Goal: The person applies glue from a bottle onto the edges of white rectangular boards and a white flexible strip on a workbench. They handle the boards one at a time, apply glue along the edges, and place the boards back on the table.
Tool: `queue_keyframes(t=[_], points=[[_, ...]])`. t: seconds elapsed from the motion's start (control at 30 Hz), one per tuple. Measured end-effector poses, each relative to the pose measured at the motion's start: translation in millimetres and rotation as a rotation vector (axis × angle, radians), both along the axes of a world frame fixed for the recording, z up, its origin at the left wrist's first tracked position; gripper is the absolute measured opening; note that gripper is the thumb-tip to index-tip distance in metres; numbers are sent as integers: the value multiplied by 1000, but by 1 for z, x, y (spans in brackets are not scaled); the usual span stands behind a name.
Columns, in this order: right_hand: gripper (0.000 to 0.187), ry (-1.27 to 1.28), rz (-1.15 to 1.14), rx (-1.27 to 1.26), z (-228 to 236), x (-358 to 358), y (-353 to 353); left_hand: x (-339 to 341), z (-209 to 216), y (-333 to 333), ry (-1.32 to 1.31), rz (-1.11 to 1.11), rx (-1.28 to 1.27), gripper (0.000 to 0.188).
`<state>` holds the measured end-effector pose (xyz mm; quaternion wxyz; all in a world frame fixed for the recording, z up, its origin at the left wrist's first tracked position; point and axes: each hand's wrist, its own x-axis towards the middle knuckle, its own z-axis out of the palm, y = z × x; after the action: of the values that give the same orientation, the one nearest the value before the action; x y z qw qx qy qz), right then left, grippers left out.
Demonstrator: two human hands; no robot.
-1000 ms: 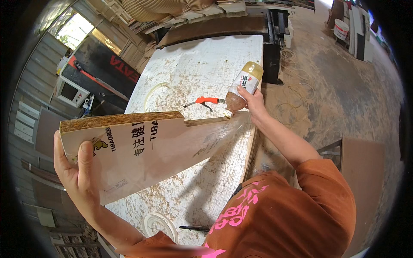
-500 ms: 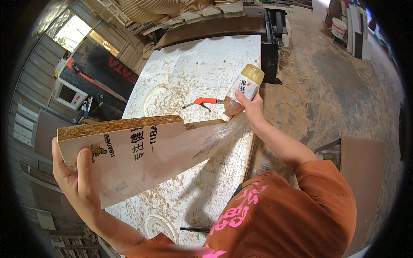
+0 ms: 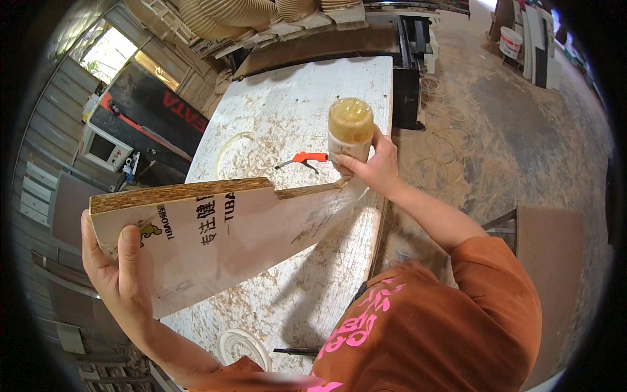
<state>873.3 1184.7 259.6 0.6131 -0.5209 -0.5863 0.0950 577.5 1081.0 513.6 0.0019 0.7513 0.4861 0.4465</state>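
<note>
My left hand [image 3: 121,268] is closed around the left end of a white-faced particle board [image 3: 228,248], with the thumb on its front face. The board stands on edge, its rough brown edge turned up, and a step is cut into that edge. My right hand [image 3: 375,168] grips an upturned plastic bottle [image 3: 351,124] with yellowish contents at its base. The bottle's neck is down near the right part of the board's upper edge; its tip is hidden behind my fingers. Just left of the bottle, an orange air blow gun [image 3: 308,157] lies on the white worktable [image 3: 313,78].
Sawdust and shavings litter the worktable. A roll of edge banding [image 3: 243,349] and a dark slim tool [image 3: 297,351] lie near me. Ribbed hoses [image 3: 228,16] sit beyond the table. A monitor [image 3: 104,147] stands to the left, a white bucket [image 3: 511,42] at far right.
The bottle has tipped more steeply upside down and shifted left, its base now facing me. My right hand turned with it. The left hand and board have barely moved.
</note>
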Motion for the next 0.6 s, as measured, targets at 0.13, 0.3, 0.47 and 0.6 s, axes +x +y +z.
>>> queue_keyframes(t=[0.13,0.3,0.47,0.6], points=[[55,50,54,20,0,-7,1,1,0,1,-33,12,-9,33],[50,-308,74,181,3,-6,-1,1,2,5,-13,13,-4,33],[50,-249,-80,141,7,-5,1,1,0,9,-64,-13,-11,32],[52,-306,55,104,6,-6,5,4,2,10,-25,-1,-10,31]])
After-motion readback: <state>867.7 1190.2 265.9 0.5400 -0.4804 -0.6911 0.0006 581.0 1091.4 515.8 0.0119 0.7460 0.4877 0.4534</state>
